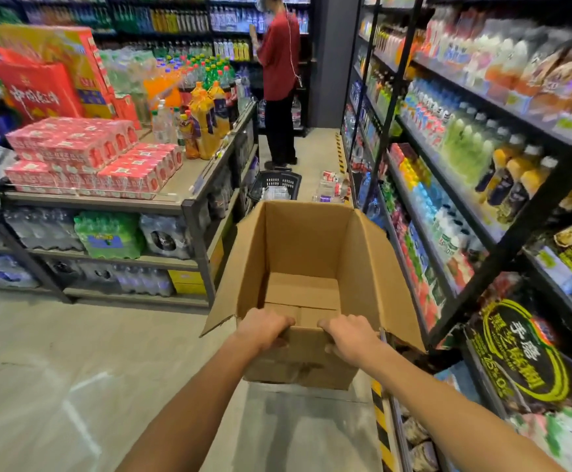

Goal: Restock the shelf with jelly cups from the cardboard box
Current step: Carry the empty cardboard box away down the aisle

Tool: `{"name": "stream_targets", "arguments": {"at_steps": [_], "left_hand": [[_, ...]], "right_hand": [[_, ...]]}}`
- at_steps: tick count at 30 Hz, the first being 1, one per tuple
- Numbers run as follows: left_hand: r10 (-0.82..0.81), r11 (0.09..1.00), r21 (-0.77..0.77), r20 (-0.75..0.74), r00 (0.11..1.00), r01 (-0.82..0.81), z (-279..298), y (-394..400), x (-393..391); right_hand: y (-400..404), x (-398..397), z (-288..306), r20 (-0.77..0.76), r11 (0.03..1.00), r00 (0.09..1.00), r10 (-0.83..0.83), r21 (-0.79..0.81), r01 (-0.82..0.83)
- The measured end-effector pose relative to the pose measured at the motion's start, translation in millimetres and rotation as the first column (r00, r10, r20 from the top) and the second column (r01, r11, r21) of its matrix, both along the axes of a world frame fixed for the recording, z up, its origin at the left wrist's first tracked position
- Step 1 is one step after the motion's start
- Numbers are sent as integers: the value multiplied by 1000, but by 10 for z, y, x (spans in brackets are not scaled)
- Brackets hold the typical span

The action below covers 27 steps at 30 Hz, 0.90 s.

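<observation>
Aisle floor (pixel 56 352) open; basket (pixel 275 185) blocks ahead.

We see a grey concrete floor (pixel 56 352) running down the aisle. On it, further along, sit a black shopping basket (pixel 276 185) and, just beside the right-hand shelf (pixel 502 240), a shrink-wrapped pack of bottles (pixel 332 189). That shelf carries rows of bottled drinks (pixel 462 144). To our left a low display rack (pixel 189 206) bears stacked red cartons (pixel 90 155) and orange juice bottles (pixel 206 124).
</observation>
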State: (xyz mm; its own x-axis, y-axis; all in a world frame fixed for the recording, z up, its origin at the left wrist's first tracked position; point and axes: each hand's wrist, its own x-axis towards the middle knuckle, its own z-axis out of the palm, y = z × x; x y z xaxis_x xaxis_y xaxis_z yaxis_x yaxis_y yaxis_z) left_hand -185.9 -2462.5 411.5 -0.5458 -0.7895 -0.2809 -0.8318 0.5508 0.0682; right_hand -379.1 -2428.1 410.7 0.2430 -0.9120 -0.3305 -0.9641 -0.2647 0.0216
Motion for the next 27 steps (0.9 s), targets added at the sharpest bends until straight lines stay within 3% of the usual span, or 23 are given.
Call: {"name": "stream_targets", "arguments": {"at_steps": [10, 27], "left_hand": [[-54, 998, -13, 69, 996, 55, -146, -1370, -585], [-109, 990, 96, 17, 994, 107, -723, -4143, -1644]], "right_hand": [[-1309, -554, -169, 5, 999, 999, -44, 26, 44], [-3985, -1599, -600, -74, 986, 994, -79, 141, 89]]}}
